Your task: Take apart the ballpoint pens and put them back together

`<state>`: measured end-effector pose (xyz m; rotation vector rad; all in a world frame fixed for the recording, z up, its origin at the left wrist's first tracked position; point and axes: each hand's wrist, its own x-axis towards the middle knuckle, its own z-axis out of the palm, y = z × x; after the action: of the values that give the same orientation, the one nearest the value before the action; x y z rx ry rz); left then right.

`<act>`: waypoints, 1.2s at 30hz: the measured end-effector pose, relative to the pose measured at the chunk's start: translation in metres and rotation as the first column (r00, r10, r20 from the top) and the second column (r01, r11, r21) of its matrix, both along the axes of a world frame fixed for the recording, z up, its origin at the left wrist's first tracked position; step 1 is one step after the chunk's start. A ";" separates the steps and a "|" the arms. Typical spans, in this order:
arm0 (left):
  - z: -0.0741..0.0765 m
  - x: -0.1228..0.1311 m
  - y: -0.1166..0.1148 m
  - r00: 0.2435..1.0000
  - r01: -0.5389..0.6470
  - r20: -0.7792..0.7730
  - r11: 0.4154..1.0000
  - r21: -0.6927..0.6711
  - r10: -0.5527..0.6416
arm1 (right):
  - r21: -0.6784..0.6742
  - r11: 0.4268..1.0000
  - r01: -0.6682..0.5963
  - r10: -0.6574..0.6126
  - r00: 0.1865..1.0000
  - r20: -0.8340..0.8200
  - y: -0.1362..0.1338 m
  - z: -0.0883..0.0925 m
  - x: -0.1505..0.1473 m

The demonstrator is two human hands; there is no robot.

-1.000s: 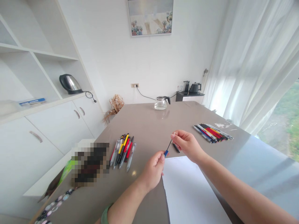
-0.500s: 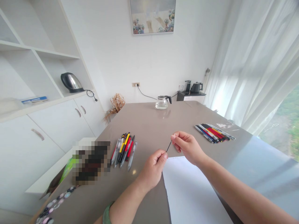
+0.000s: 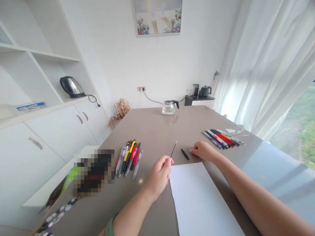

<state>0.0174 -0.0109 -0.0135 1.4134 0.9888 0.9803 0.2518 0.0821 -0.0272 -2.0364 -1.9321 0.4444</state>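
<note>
The left hand is gripping a thin dark refill, lower end hidden; the right hand is bunching its fingers narrowly near the table, contents unclear. Dismantling seems underway: a black pen part is lying unjoined between them.

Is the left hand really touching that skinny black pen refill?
Touching. The head view shows it: the left hand pinches the thin black pen refill, and the rest sticks out past the grip.
</note>
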 end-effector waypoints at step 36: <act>0.003 -0.001 -0.003 0.998 0.037 0.051 0.999 -0.014 -0.037 | 0.225 0.973 0.043 0.046 0.927 -0.373 -0.029 0.055 -0.005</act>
<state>0.0168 -0.0143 -0.0101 1.3834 0.9274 0.9756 0.2468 0.0527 0.0274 -1.6614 -1.6660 0.5400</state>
